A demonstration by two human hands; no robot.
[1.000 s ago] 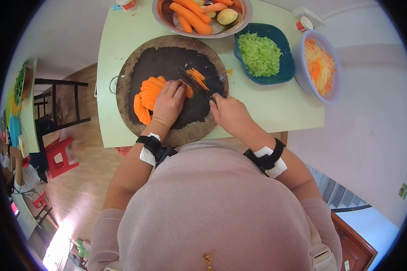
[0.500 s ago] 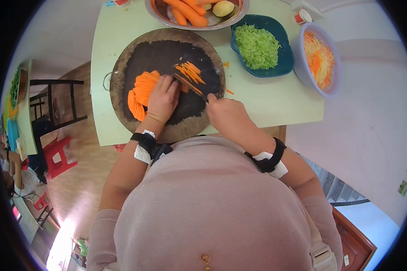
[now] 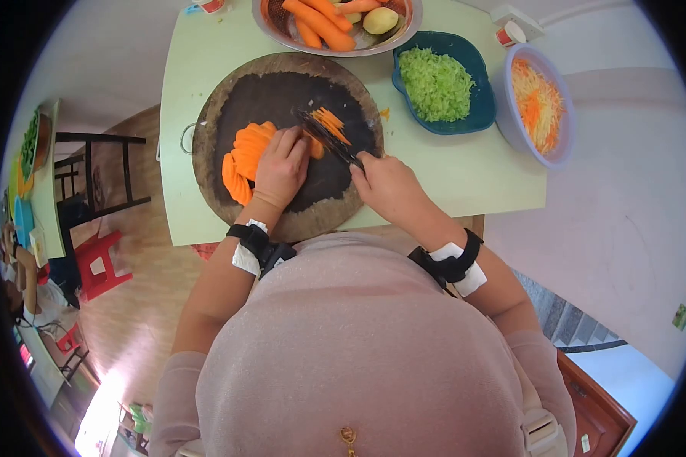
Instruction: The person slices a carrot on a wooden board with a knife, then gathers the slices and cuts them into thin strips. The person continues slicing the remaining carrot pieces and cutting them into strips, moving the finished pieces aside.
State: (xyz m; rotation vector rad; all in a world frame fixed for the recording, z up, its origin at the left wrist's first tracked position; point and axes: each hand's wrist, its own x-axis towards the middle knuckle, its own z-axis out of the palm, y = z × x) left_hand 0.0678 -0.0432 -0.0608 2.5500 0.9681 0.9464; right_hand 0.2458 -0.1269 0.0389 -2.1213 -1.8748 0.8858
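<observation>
My right hand [image 3: 389, 185] is closed around the handle of a kitchen knife [image 3: 329, 139], whose dark blade slants up and left over the board. Curled fingers of my left hand [image 3: 283, 164] press down on carrot slices [image 3: 249, 152], close beside the blade. The slices lie fanned out and overlapping to the left of that hand, and a few orange ends show between its fingertips and the knife. Thin carrot strips [image 3: 331, 122] lie just beyond the blade. Everything rests on a round wooden chopping board [image 3: 212, 190] with a dark, worn middle.
Behind the board stands a metal colander [image 3: 343, 53] holding whole carrots and a peeled potato. To the right are a teal basin [image 3: 484, 114] of shredded green vegetable and a lilac basin [image 3: 507, 122] of orange and pale shreds. A paper cup [image 3: 511, 33] stands near the wall.
The knife has tilted, so more of its flat blade shows now, and it covers part of the strips. My left hand stays on the slices. The whole view has shifted slightly.
</observation>
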